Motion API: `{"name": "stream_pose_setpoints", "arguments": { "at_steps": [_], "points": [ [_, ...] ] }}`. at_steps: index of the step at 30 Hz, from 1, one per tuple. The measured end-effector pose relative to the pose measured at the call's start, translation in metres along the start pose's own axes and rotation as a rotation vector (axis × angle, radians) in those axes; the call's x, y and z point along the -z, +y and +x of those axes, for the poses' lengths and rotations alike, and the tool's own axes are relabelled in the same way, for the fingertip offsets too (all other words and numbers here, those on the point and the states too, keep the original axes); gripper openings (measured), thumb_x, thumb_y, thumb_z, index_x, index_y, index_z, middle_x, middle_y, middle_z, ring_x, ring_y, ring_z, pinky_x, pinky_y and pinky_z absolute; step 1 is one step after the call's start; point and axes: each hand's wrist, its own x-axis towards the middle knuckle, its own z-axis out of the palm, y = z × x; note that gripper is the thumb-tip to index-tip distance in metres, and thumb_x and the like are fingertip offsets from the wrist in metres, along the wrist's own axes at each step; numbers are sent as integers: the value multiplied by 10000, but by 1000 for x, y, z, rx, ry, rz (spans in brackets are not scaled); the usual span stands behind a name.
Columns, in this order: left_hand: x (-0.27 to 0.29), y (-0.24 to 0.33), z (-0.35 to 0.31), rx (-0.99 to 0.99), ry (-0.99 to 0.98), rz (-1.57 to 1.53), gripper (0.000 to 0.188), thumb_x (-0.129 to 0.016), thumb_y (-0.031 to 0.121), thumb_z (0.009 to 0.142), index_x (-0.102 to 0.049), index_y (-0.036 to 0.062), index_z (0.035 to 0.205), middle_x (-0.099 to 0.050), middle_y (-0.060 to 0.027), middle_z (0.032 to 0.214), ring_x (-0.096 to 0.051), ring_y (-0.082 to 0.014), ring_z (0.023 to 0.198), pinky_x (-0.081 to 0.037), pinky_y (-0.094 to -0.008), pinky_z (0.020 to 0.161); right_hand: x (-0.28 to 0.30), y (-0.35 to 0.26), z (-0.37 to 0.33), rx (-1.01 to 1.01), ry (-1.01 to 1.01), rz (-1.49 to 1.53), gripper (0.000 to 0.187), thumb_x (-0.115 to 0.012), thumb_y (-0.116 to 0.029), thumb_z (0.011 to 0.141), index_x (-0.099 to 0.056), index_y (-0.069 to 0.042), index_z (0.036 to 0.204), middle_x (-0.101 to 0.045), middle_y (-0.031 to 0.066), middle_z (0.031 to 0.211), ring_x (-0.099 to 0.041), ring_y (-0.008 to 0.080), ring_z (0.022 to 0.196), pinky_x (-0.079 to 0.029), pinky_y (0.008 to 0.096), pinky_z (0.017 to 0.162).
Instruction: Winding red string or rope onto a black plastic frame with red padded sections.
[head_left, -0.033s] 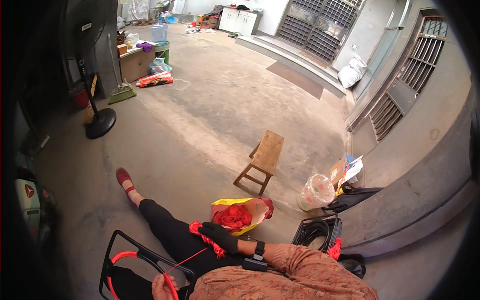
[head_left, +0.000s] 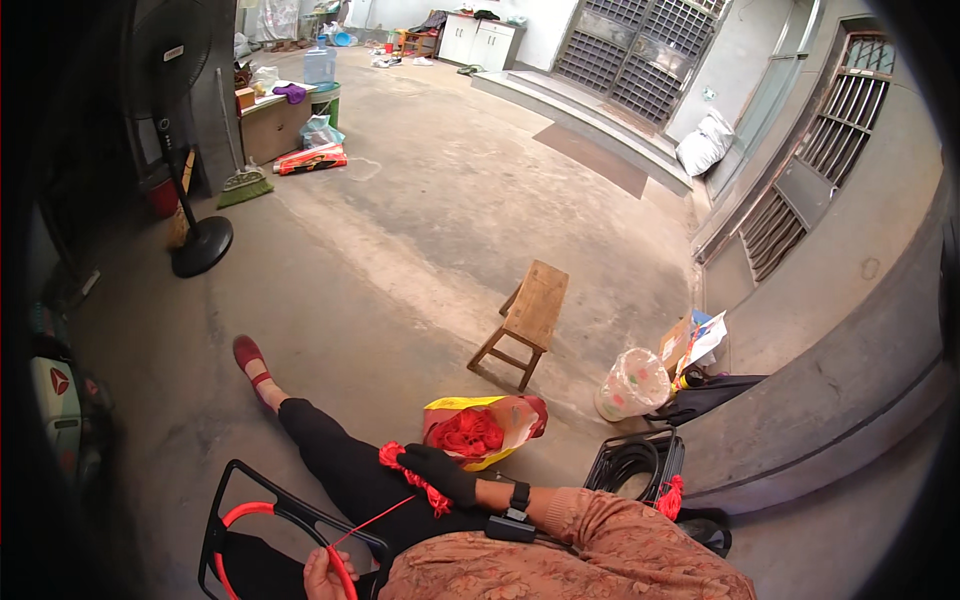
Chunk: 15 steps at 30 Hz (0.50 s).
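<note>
Concrete floor (head_left: 330, 270) | left hand (head_left: 321, 576) closed on red ring (head_left: 247, 508) | right hand (head_left: 438, 474) gripping red cord bundle (head_left: 390, 456)

I had my right arm (head_left: 570, 510) reaching in from the right, bent across the front of my body, its patterned sleeve ending short of a black band at the wrist. My right hand (head_left: 440, 475), in a dark glove, lay with its back upward and the fingers bent in a grip. My bare left hand (head_left: 320, 577) sat lower, at the bottom edge, fingers curled, its forearm hidden from me.
</note>
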Motion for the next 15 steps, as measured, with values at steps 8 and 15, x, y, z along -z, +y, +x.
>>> {"name": "stream_pose_setpoints", "arguments": {
  "at_steps": [8, 15],
  "points": [
    [4, -6, 11, -26, -17, -66, 185, -584, 231, 922, -637, 59, 965, -659, -53, 817, -620, -149, 679, -511, -256, 590, 2, -9, 2, -18, 7, 44, 505, -519, -438, 930, -572, 28, 1117, -616, 116, 1015, -553, 163, 924, -432, 298, 858],
    [20, -14, 22, -19, -91, -132, 181, -582, 213, 920, -641, 49, 968, -677, -79, 847, -645, -163, 697, -542, -270, 592, 4, -12, 5, -7, -41, 35, 467, -504, -420, 948, -581, 23, 1077, -600, 80, 967, -520, 119, 878, -430, 277, 817]
  ]
}}
